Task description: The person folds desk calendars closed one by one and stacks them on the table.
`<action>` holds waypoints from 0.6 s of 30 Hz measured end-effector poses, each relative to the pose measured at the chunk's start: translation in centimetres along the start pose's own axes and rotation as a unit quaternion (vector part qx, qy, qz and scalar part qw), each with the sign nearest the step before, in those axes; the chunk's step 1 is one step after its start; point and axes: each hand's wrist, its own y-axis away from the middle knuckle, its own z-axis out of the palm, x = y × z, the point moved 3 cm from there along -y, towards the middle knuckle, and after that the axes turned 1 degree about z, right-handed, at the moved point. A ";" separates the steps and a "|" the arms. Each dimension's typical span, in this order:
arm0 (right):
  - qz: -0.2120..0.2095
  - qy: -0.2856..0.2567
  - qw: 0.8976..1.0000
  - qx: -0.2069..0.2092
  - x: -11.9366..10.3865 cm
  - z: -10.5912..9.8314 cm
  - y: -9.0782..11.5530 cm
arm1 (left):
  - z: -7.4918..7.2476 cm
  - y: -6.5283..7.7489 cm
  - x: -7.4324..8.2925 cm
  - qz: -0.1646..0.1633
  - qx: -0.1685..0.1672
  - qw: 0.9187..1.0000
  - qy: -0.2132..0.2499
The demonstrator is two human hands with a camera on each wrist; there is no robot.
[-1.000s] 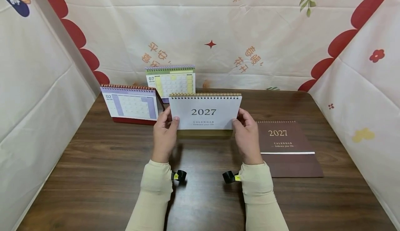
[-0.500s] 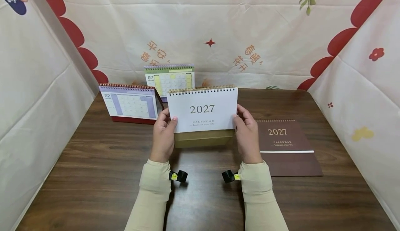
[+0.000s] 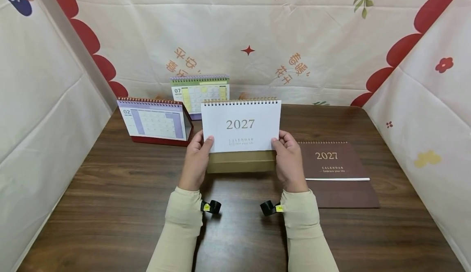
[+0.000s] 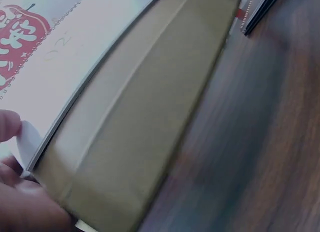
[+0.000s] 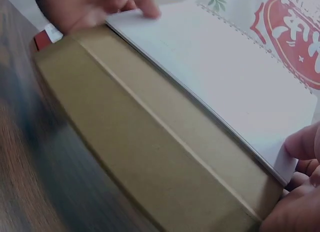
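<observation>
Both hands hold a white 2027 desk calendar (image 3: pixel 241 114), one at each side. Gold wire rings run along its top, and its olive-gold base (image 3: pixel 241 162) shows below the white cover. My left hand (image 3: pixel 196 161) grips the lower left corner, thumb on the cover and fingers behind. At the opposite corner, my right hand (image 3: pixel 290 161) pinches the calendar the same way. In the left wrist view the base (image 4: pixel 135 107) lies in a slant above blurred wood grain. The right wrist view shows the white pages (image 5: pixel 220 77) between both thumbs. Fingers behind the calendar are mostly hidden.
A red-based calendar (image 3: pixel 156 120) with a purple February page stands at left. Behind it stands a green-topped July calendar (image 3: pixel 200 96), partly covered. A brown 2027 calendar (image 3: pixel 331 161) lies flat at right on the wooden table (image 3: pixel 121 206). Printed cloth (image 3: pixel 324 39) walls surround it.
The white calendar has risen in view and tipped back, so more of its gold base shows. Midway it slanted a little; now its top edge is nearly level. Both hands keep their grip.
</observation>
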 end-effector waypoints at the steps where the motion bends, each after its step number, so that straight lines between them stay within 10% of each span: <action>1: 0.001 -0.005 1.000 0.001 0.0 0.0 0.0 | 0.0 0.0 -0.1 -0.012 -0.004 1.000 -0.011; 11: 0.043 0.102 0.994 -0.024 0.4 -0.5 -0.3 | -0.4 -0.3 -1.0 -0.059 0.003 0.996 -0.068; 18: 0.087 0.306 0.943 -0.098 1.7 -2.1 -0.6 | -1.0 -0.3 -2.2 -0.118 -0.018 0.980 -0.157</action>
